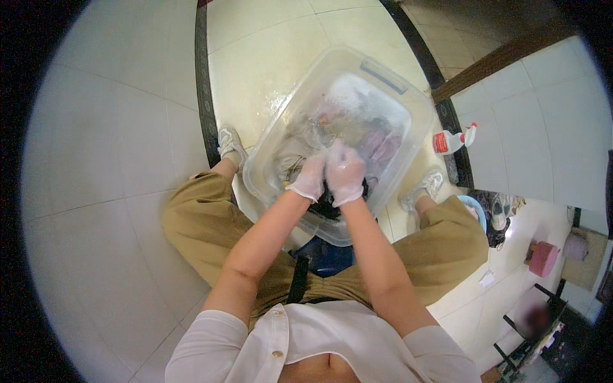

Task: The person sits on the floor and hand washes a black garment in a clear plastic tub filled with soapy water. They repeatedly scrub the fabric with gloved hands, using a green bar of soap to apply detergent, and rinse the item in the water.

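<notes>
A clear plastic tub (274, 131) holds soapy water and soaking clothes. Both my hands are over its middle, in thin, whitish see-through gloves. My left hand (311, 175) is closed, with its fingertips hidden in wet cloth. Pressed close beside it, my right hand (345, 169) makes a fist around wet cloth; how much it grips is hidden. Pale beige cloth (292, 153) lies by my left hand, and a mauve garment (383, 148) floats right of my right hand. Dark cloth (325, 207) shows beneath my wrists. White foam (357, 92) covers the water at the far end.
My feet flank the tub on a wet tiled floor (255, 70). A spray bottle (454, 139) with a red label stands at the right wall. Farther right are a blue basin (472, 207), shoes (499, 210) and a pink stool (543, 258). A dark blue object (324, 255) sits below the tub's near edge.
</notes>
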### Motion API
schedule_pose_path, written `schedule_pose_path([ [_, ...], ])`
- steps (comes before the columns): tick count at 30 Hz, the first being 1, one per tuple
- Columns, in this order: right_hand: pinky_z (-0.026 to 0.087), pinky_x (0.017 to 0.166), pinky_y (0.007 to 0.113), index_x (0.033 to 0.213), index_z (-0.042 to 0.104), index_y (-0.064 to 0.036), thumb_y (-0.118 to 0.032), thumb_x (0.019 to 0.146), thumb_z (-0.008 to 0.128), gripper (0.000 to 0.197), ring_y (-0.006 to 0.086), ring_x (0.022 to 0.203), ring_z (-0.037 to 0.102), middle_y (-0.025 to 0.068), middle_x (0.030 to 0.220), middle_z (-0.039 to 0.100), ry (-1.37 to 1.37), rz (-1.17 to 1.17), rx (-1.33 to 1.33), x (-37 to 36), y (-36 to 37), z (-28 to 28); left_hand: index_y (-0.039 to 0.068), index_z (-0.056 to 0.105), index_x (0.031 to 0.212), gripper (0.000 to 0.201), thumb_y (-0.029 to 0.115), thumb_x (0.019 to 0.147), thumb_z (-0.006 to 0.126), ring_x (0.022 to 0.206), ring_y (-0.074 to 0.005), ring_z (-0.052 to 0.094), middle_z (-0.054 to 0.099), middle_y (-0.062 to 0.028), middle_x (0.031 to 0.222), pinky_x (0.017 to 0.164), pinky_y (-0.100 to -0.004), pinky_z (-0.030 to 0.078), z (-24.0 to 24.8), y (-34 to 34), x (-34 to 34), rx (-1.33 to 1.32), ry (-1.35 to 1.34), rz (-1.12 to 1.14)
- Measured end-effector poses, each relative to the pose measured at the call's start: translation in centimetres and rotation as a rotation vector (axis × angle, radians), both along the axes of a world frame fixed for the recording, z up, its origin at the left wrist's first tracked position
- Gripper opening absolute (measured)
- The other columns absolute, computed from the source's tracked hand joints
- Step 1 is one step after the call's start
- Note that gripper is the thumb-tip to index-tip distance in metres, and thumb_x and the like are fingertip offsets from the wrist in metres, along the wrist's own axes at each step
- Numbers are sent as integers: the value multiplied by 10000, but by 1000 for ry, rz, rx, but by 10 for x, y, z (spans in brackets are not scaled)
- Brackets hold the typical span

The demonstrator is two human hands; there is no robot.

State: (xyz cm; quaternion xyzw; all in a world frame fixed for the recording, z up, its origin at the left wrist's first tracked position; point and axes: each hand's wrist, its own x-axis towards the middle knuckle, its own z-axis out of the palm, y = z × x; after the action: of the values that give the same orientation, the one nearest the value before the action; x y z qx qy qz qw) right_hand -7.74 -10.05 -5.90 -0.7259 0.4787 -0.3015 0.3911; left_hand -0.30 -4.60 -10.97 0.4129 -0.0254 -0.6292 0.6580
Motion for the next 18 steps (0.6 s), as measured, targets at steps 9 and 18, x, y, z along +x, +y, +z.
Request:
schedule_pose_path([
  [9,437,830,457,1109,579,-90,-424,886,419,432,391,948,565,257,1025,583,292,-219,210,-43,-99,-63,-29,550,1043,397,268,801,650,818,-287,589,612,-190,893,747,-359,458,46,-14,12,316,-1360,-37],
  [18,452,854,428,1212,499,-164,-372,768,621,506,322,1075,521,155,1174,525,970,383,255,-21,-36,-89,91,402,1286,535,188,796,592,1095,-391,479,495,-191,1205,917,-423,410,-47,-8,11,388,-1900,-993],
])
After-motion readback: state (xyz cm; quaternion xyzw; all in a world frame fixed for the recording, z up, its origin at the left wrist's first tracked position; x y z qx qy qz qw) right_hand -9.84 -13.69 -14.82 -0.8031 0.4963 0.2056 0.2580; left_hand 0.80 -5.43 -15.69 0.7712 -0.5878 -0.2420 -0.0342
